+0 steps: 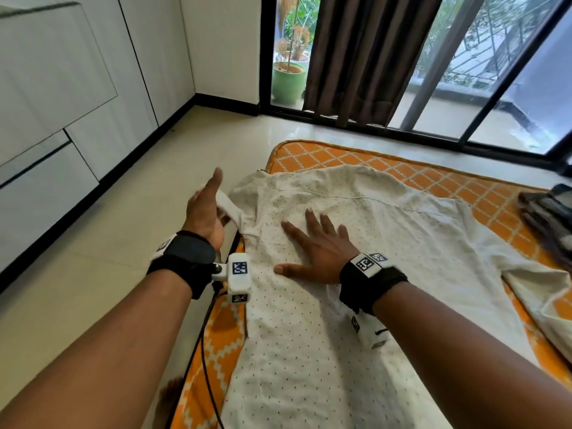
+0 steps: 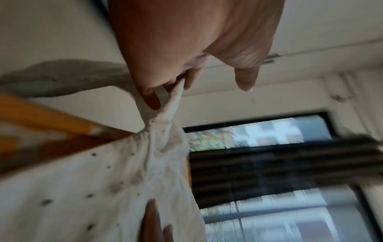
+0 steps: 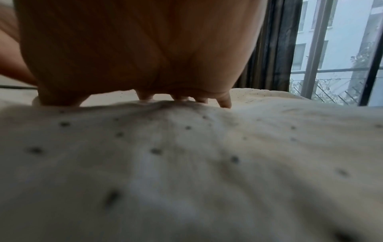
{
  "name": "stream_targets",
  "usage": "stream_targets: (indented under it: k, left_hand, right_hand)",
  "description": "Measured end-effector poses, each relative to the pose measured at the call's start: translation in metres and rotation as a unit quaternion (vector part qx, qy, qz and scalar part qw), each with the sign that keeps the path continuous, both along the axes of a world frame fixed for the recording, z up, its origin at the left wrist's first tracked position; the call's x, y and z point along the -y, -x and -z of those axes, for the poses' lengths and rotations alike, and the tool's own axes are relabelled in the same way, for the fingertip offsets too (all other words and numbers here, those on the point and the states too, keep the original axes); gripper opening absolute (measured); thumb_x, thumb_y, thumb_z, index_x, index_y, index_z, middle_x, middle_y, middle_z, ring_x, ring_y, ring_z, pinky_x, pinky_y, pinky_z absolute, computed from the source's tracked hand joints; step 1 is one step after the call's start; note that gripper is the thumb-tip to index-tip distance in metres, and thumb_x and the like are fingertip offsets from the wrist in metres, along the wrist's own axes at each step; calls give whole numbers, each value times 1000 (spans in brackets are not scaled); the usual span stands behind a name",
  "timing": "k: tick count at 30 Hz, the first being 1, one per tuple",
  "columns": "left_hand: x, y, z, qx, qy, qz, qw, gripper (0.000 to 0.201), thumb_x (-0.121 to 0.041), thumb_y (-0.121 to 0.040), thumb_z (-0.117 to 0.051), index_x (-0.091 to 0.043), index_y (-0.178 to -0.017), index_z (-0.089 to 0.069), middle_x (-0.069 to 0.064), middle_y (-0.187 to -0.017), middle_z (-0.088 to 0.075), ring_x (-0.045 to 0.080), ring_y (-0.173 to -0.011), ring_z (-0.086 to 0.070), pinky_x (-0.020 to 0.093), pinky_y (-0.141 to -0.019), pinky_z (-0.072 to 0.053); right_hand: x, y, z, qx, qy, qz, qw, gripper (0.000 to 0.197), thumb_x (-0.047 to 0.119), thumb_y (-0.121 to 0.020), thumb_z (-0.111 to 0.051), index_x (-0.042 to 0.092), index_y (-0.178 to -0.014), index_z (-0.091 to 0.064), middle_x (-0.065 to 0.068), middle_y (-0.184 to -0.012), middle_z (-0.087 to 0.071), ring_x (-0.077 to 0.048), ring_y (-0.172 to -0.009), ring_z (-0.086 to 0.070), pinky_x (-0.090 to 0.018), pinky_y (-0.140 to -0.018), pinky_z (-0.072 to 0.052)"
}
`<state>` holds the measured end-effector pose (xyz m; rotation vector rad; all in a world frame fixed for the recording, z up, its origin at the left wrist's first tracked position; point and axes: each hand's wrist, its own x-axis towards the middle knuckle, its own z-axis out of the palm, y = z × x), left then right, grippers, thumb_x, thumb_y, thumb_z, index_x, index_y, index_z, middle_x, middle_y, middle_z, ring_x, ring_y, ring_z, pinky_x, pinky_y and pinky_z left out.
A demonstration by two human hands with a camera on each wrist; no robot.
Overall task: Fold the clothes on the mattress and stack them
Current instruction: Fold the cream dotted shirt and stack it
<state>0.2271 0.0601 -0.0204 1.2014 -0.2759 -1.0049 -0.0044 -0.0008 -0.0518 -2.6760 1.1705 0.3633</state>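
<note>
We note a white dotted shirt (image 1: 356,249) spread flat on the orange patterned mattress (image 1: 312,157), its body running along the mattress's left edge and its top reaching toward the far left corner. The right hand (image 1: 315,247) lies palm down on the cloth, fingers straight and spread, holding nothing; we judge it acts as an anchor so the body does not slide while the other side is worked. The left hand (image 1: 204,212) is raised just off the left edge, and the left wrist view shows thumb and a finger pinching a narrow strip of the shirt's fabric (image 2: 172,101), most likely the cuff or end of a sleeve, drawn taut away from the body. We take this as the sleeve fold in hand: lifting the sleeve clear so it can be laid across the back. A dark folded pile (image 1: 551,218) sits at the right edge, well apart, probably the stack. Folding of this shirt looks barely begun.
</note>
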Motion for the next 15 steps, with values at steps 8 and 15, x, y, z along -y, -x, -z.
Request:
stream_targets:
  k: [8,15]
  left_hand:
    - [-22,112,-50,595,67,391,699,80,-69,-77,-75,-30,-144,-57,-11,-157,-47,8,-145,-40,38,-123,-30]
    - [-59,102,-21,626,-108,505,585,60,-60,-80,-80,-29,-129,-67,-7,-138,-60,18,-125,-56,33,-102,-46]
  right_hand:
    - [-4,83,-51,470,-107,342,807,54,75,-92,-42,45,-133,-60,-9,-147,-58,-28,-128,-57,-48,-106,-46]
    - [-36,195,-50,682,-338,508,403,107,94,-75,-46,25,-155,-34,-26,-138,-60,-48,-123,-62,-68,-109,-39]
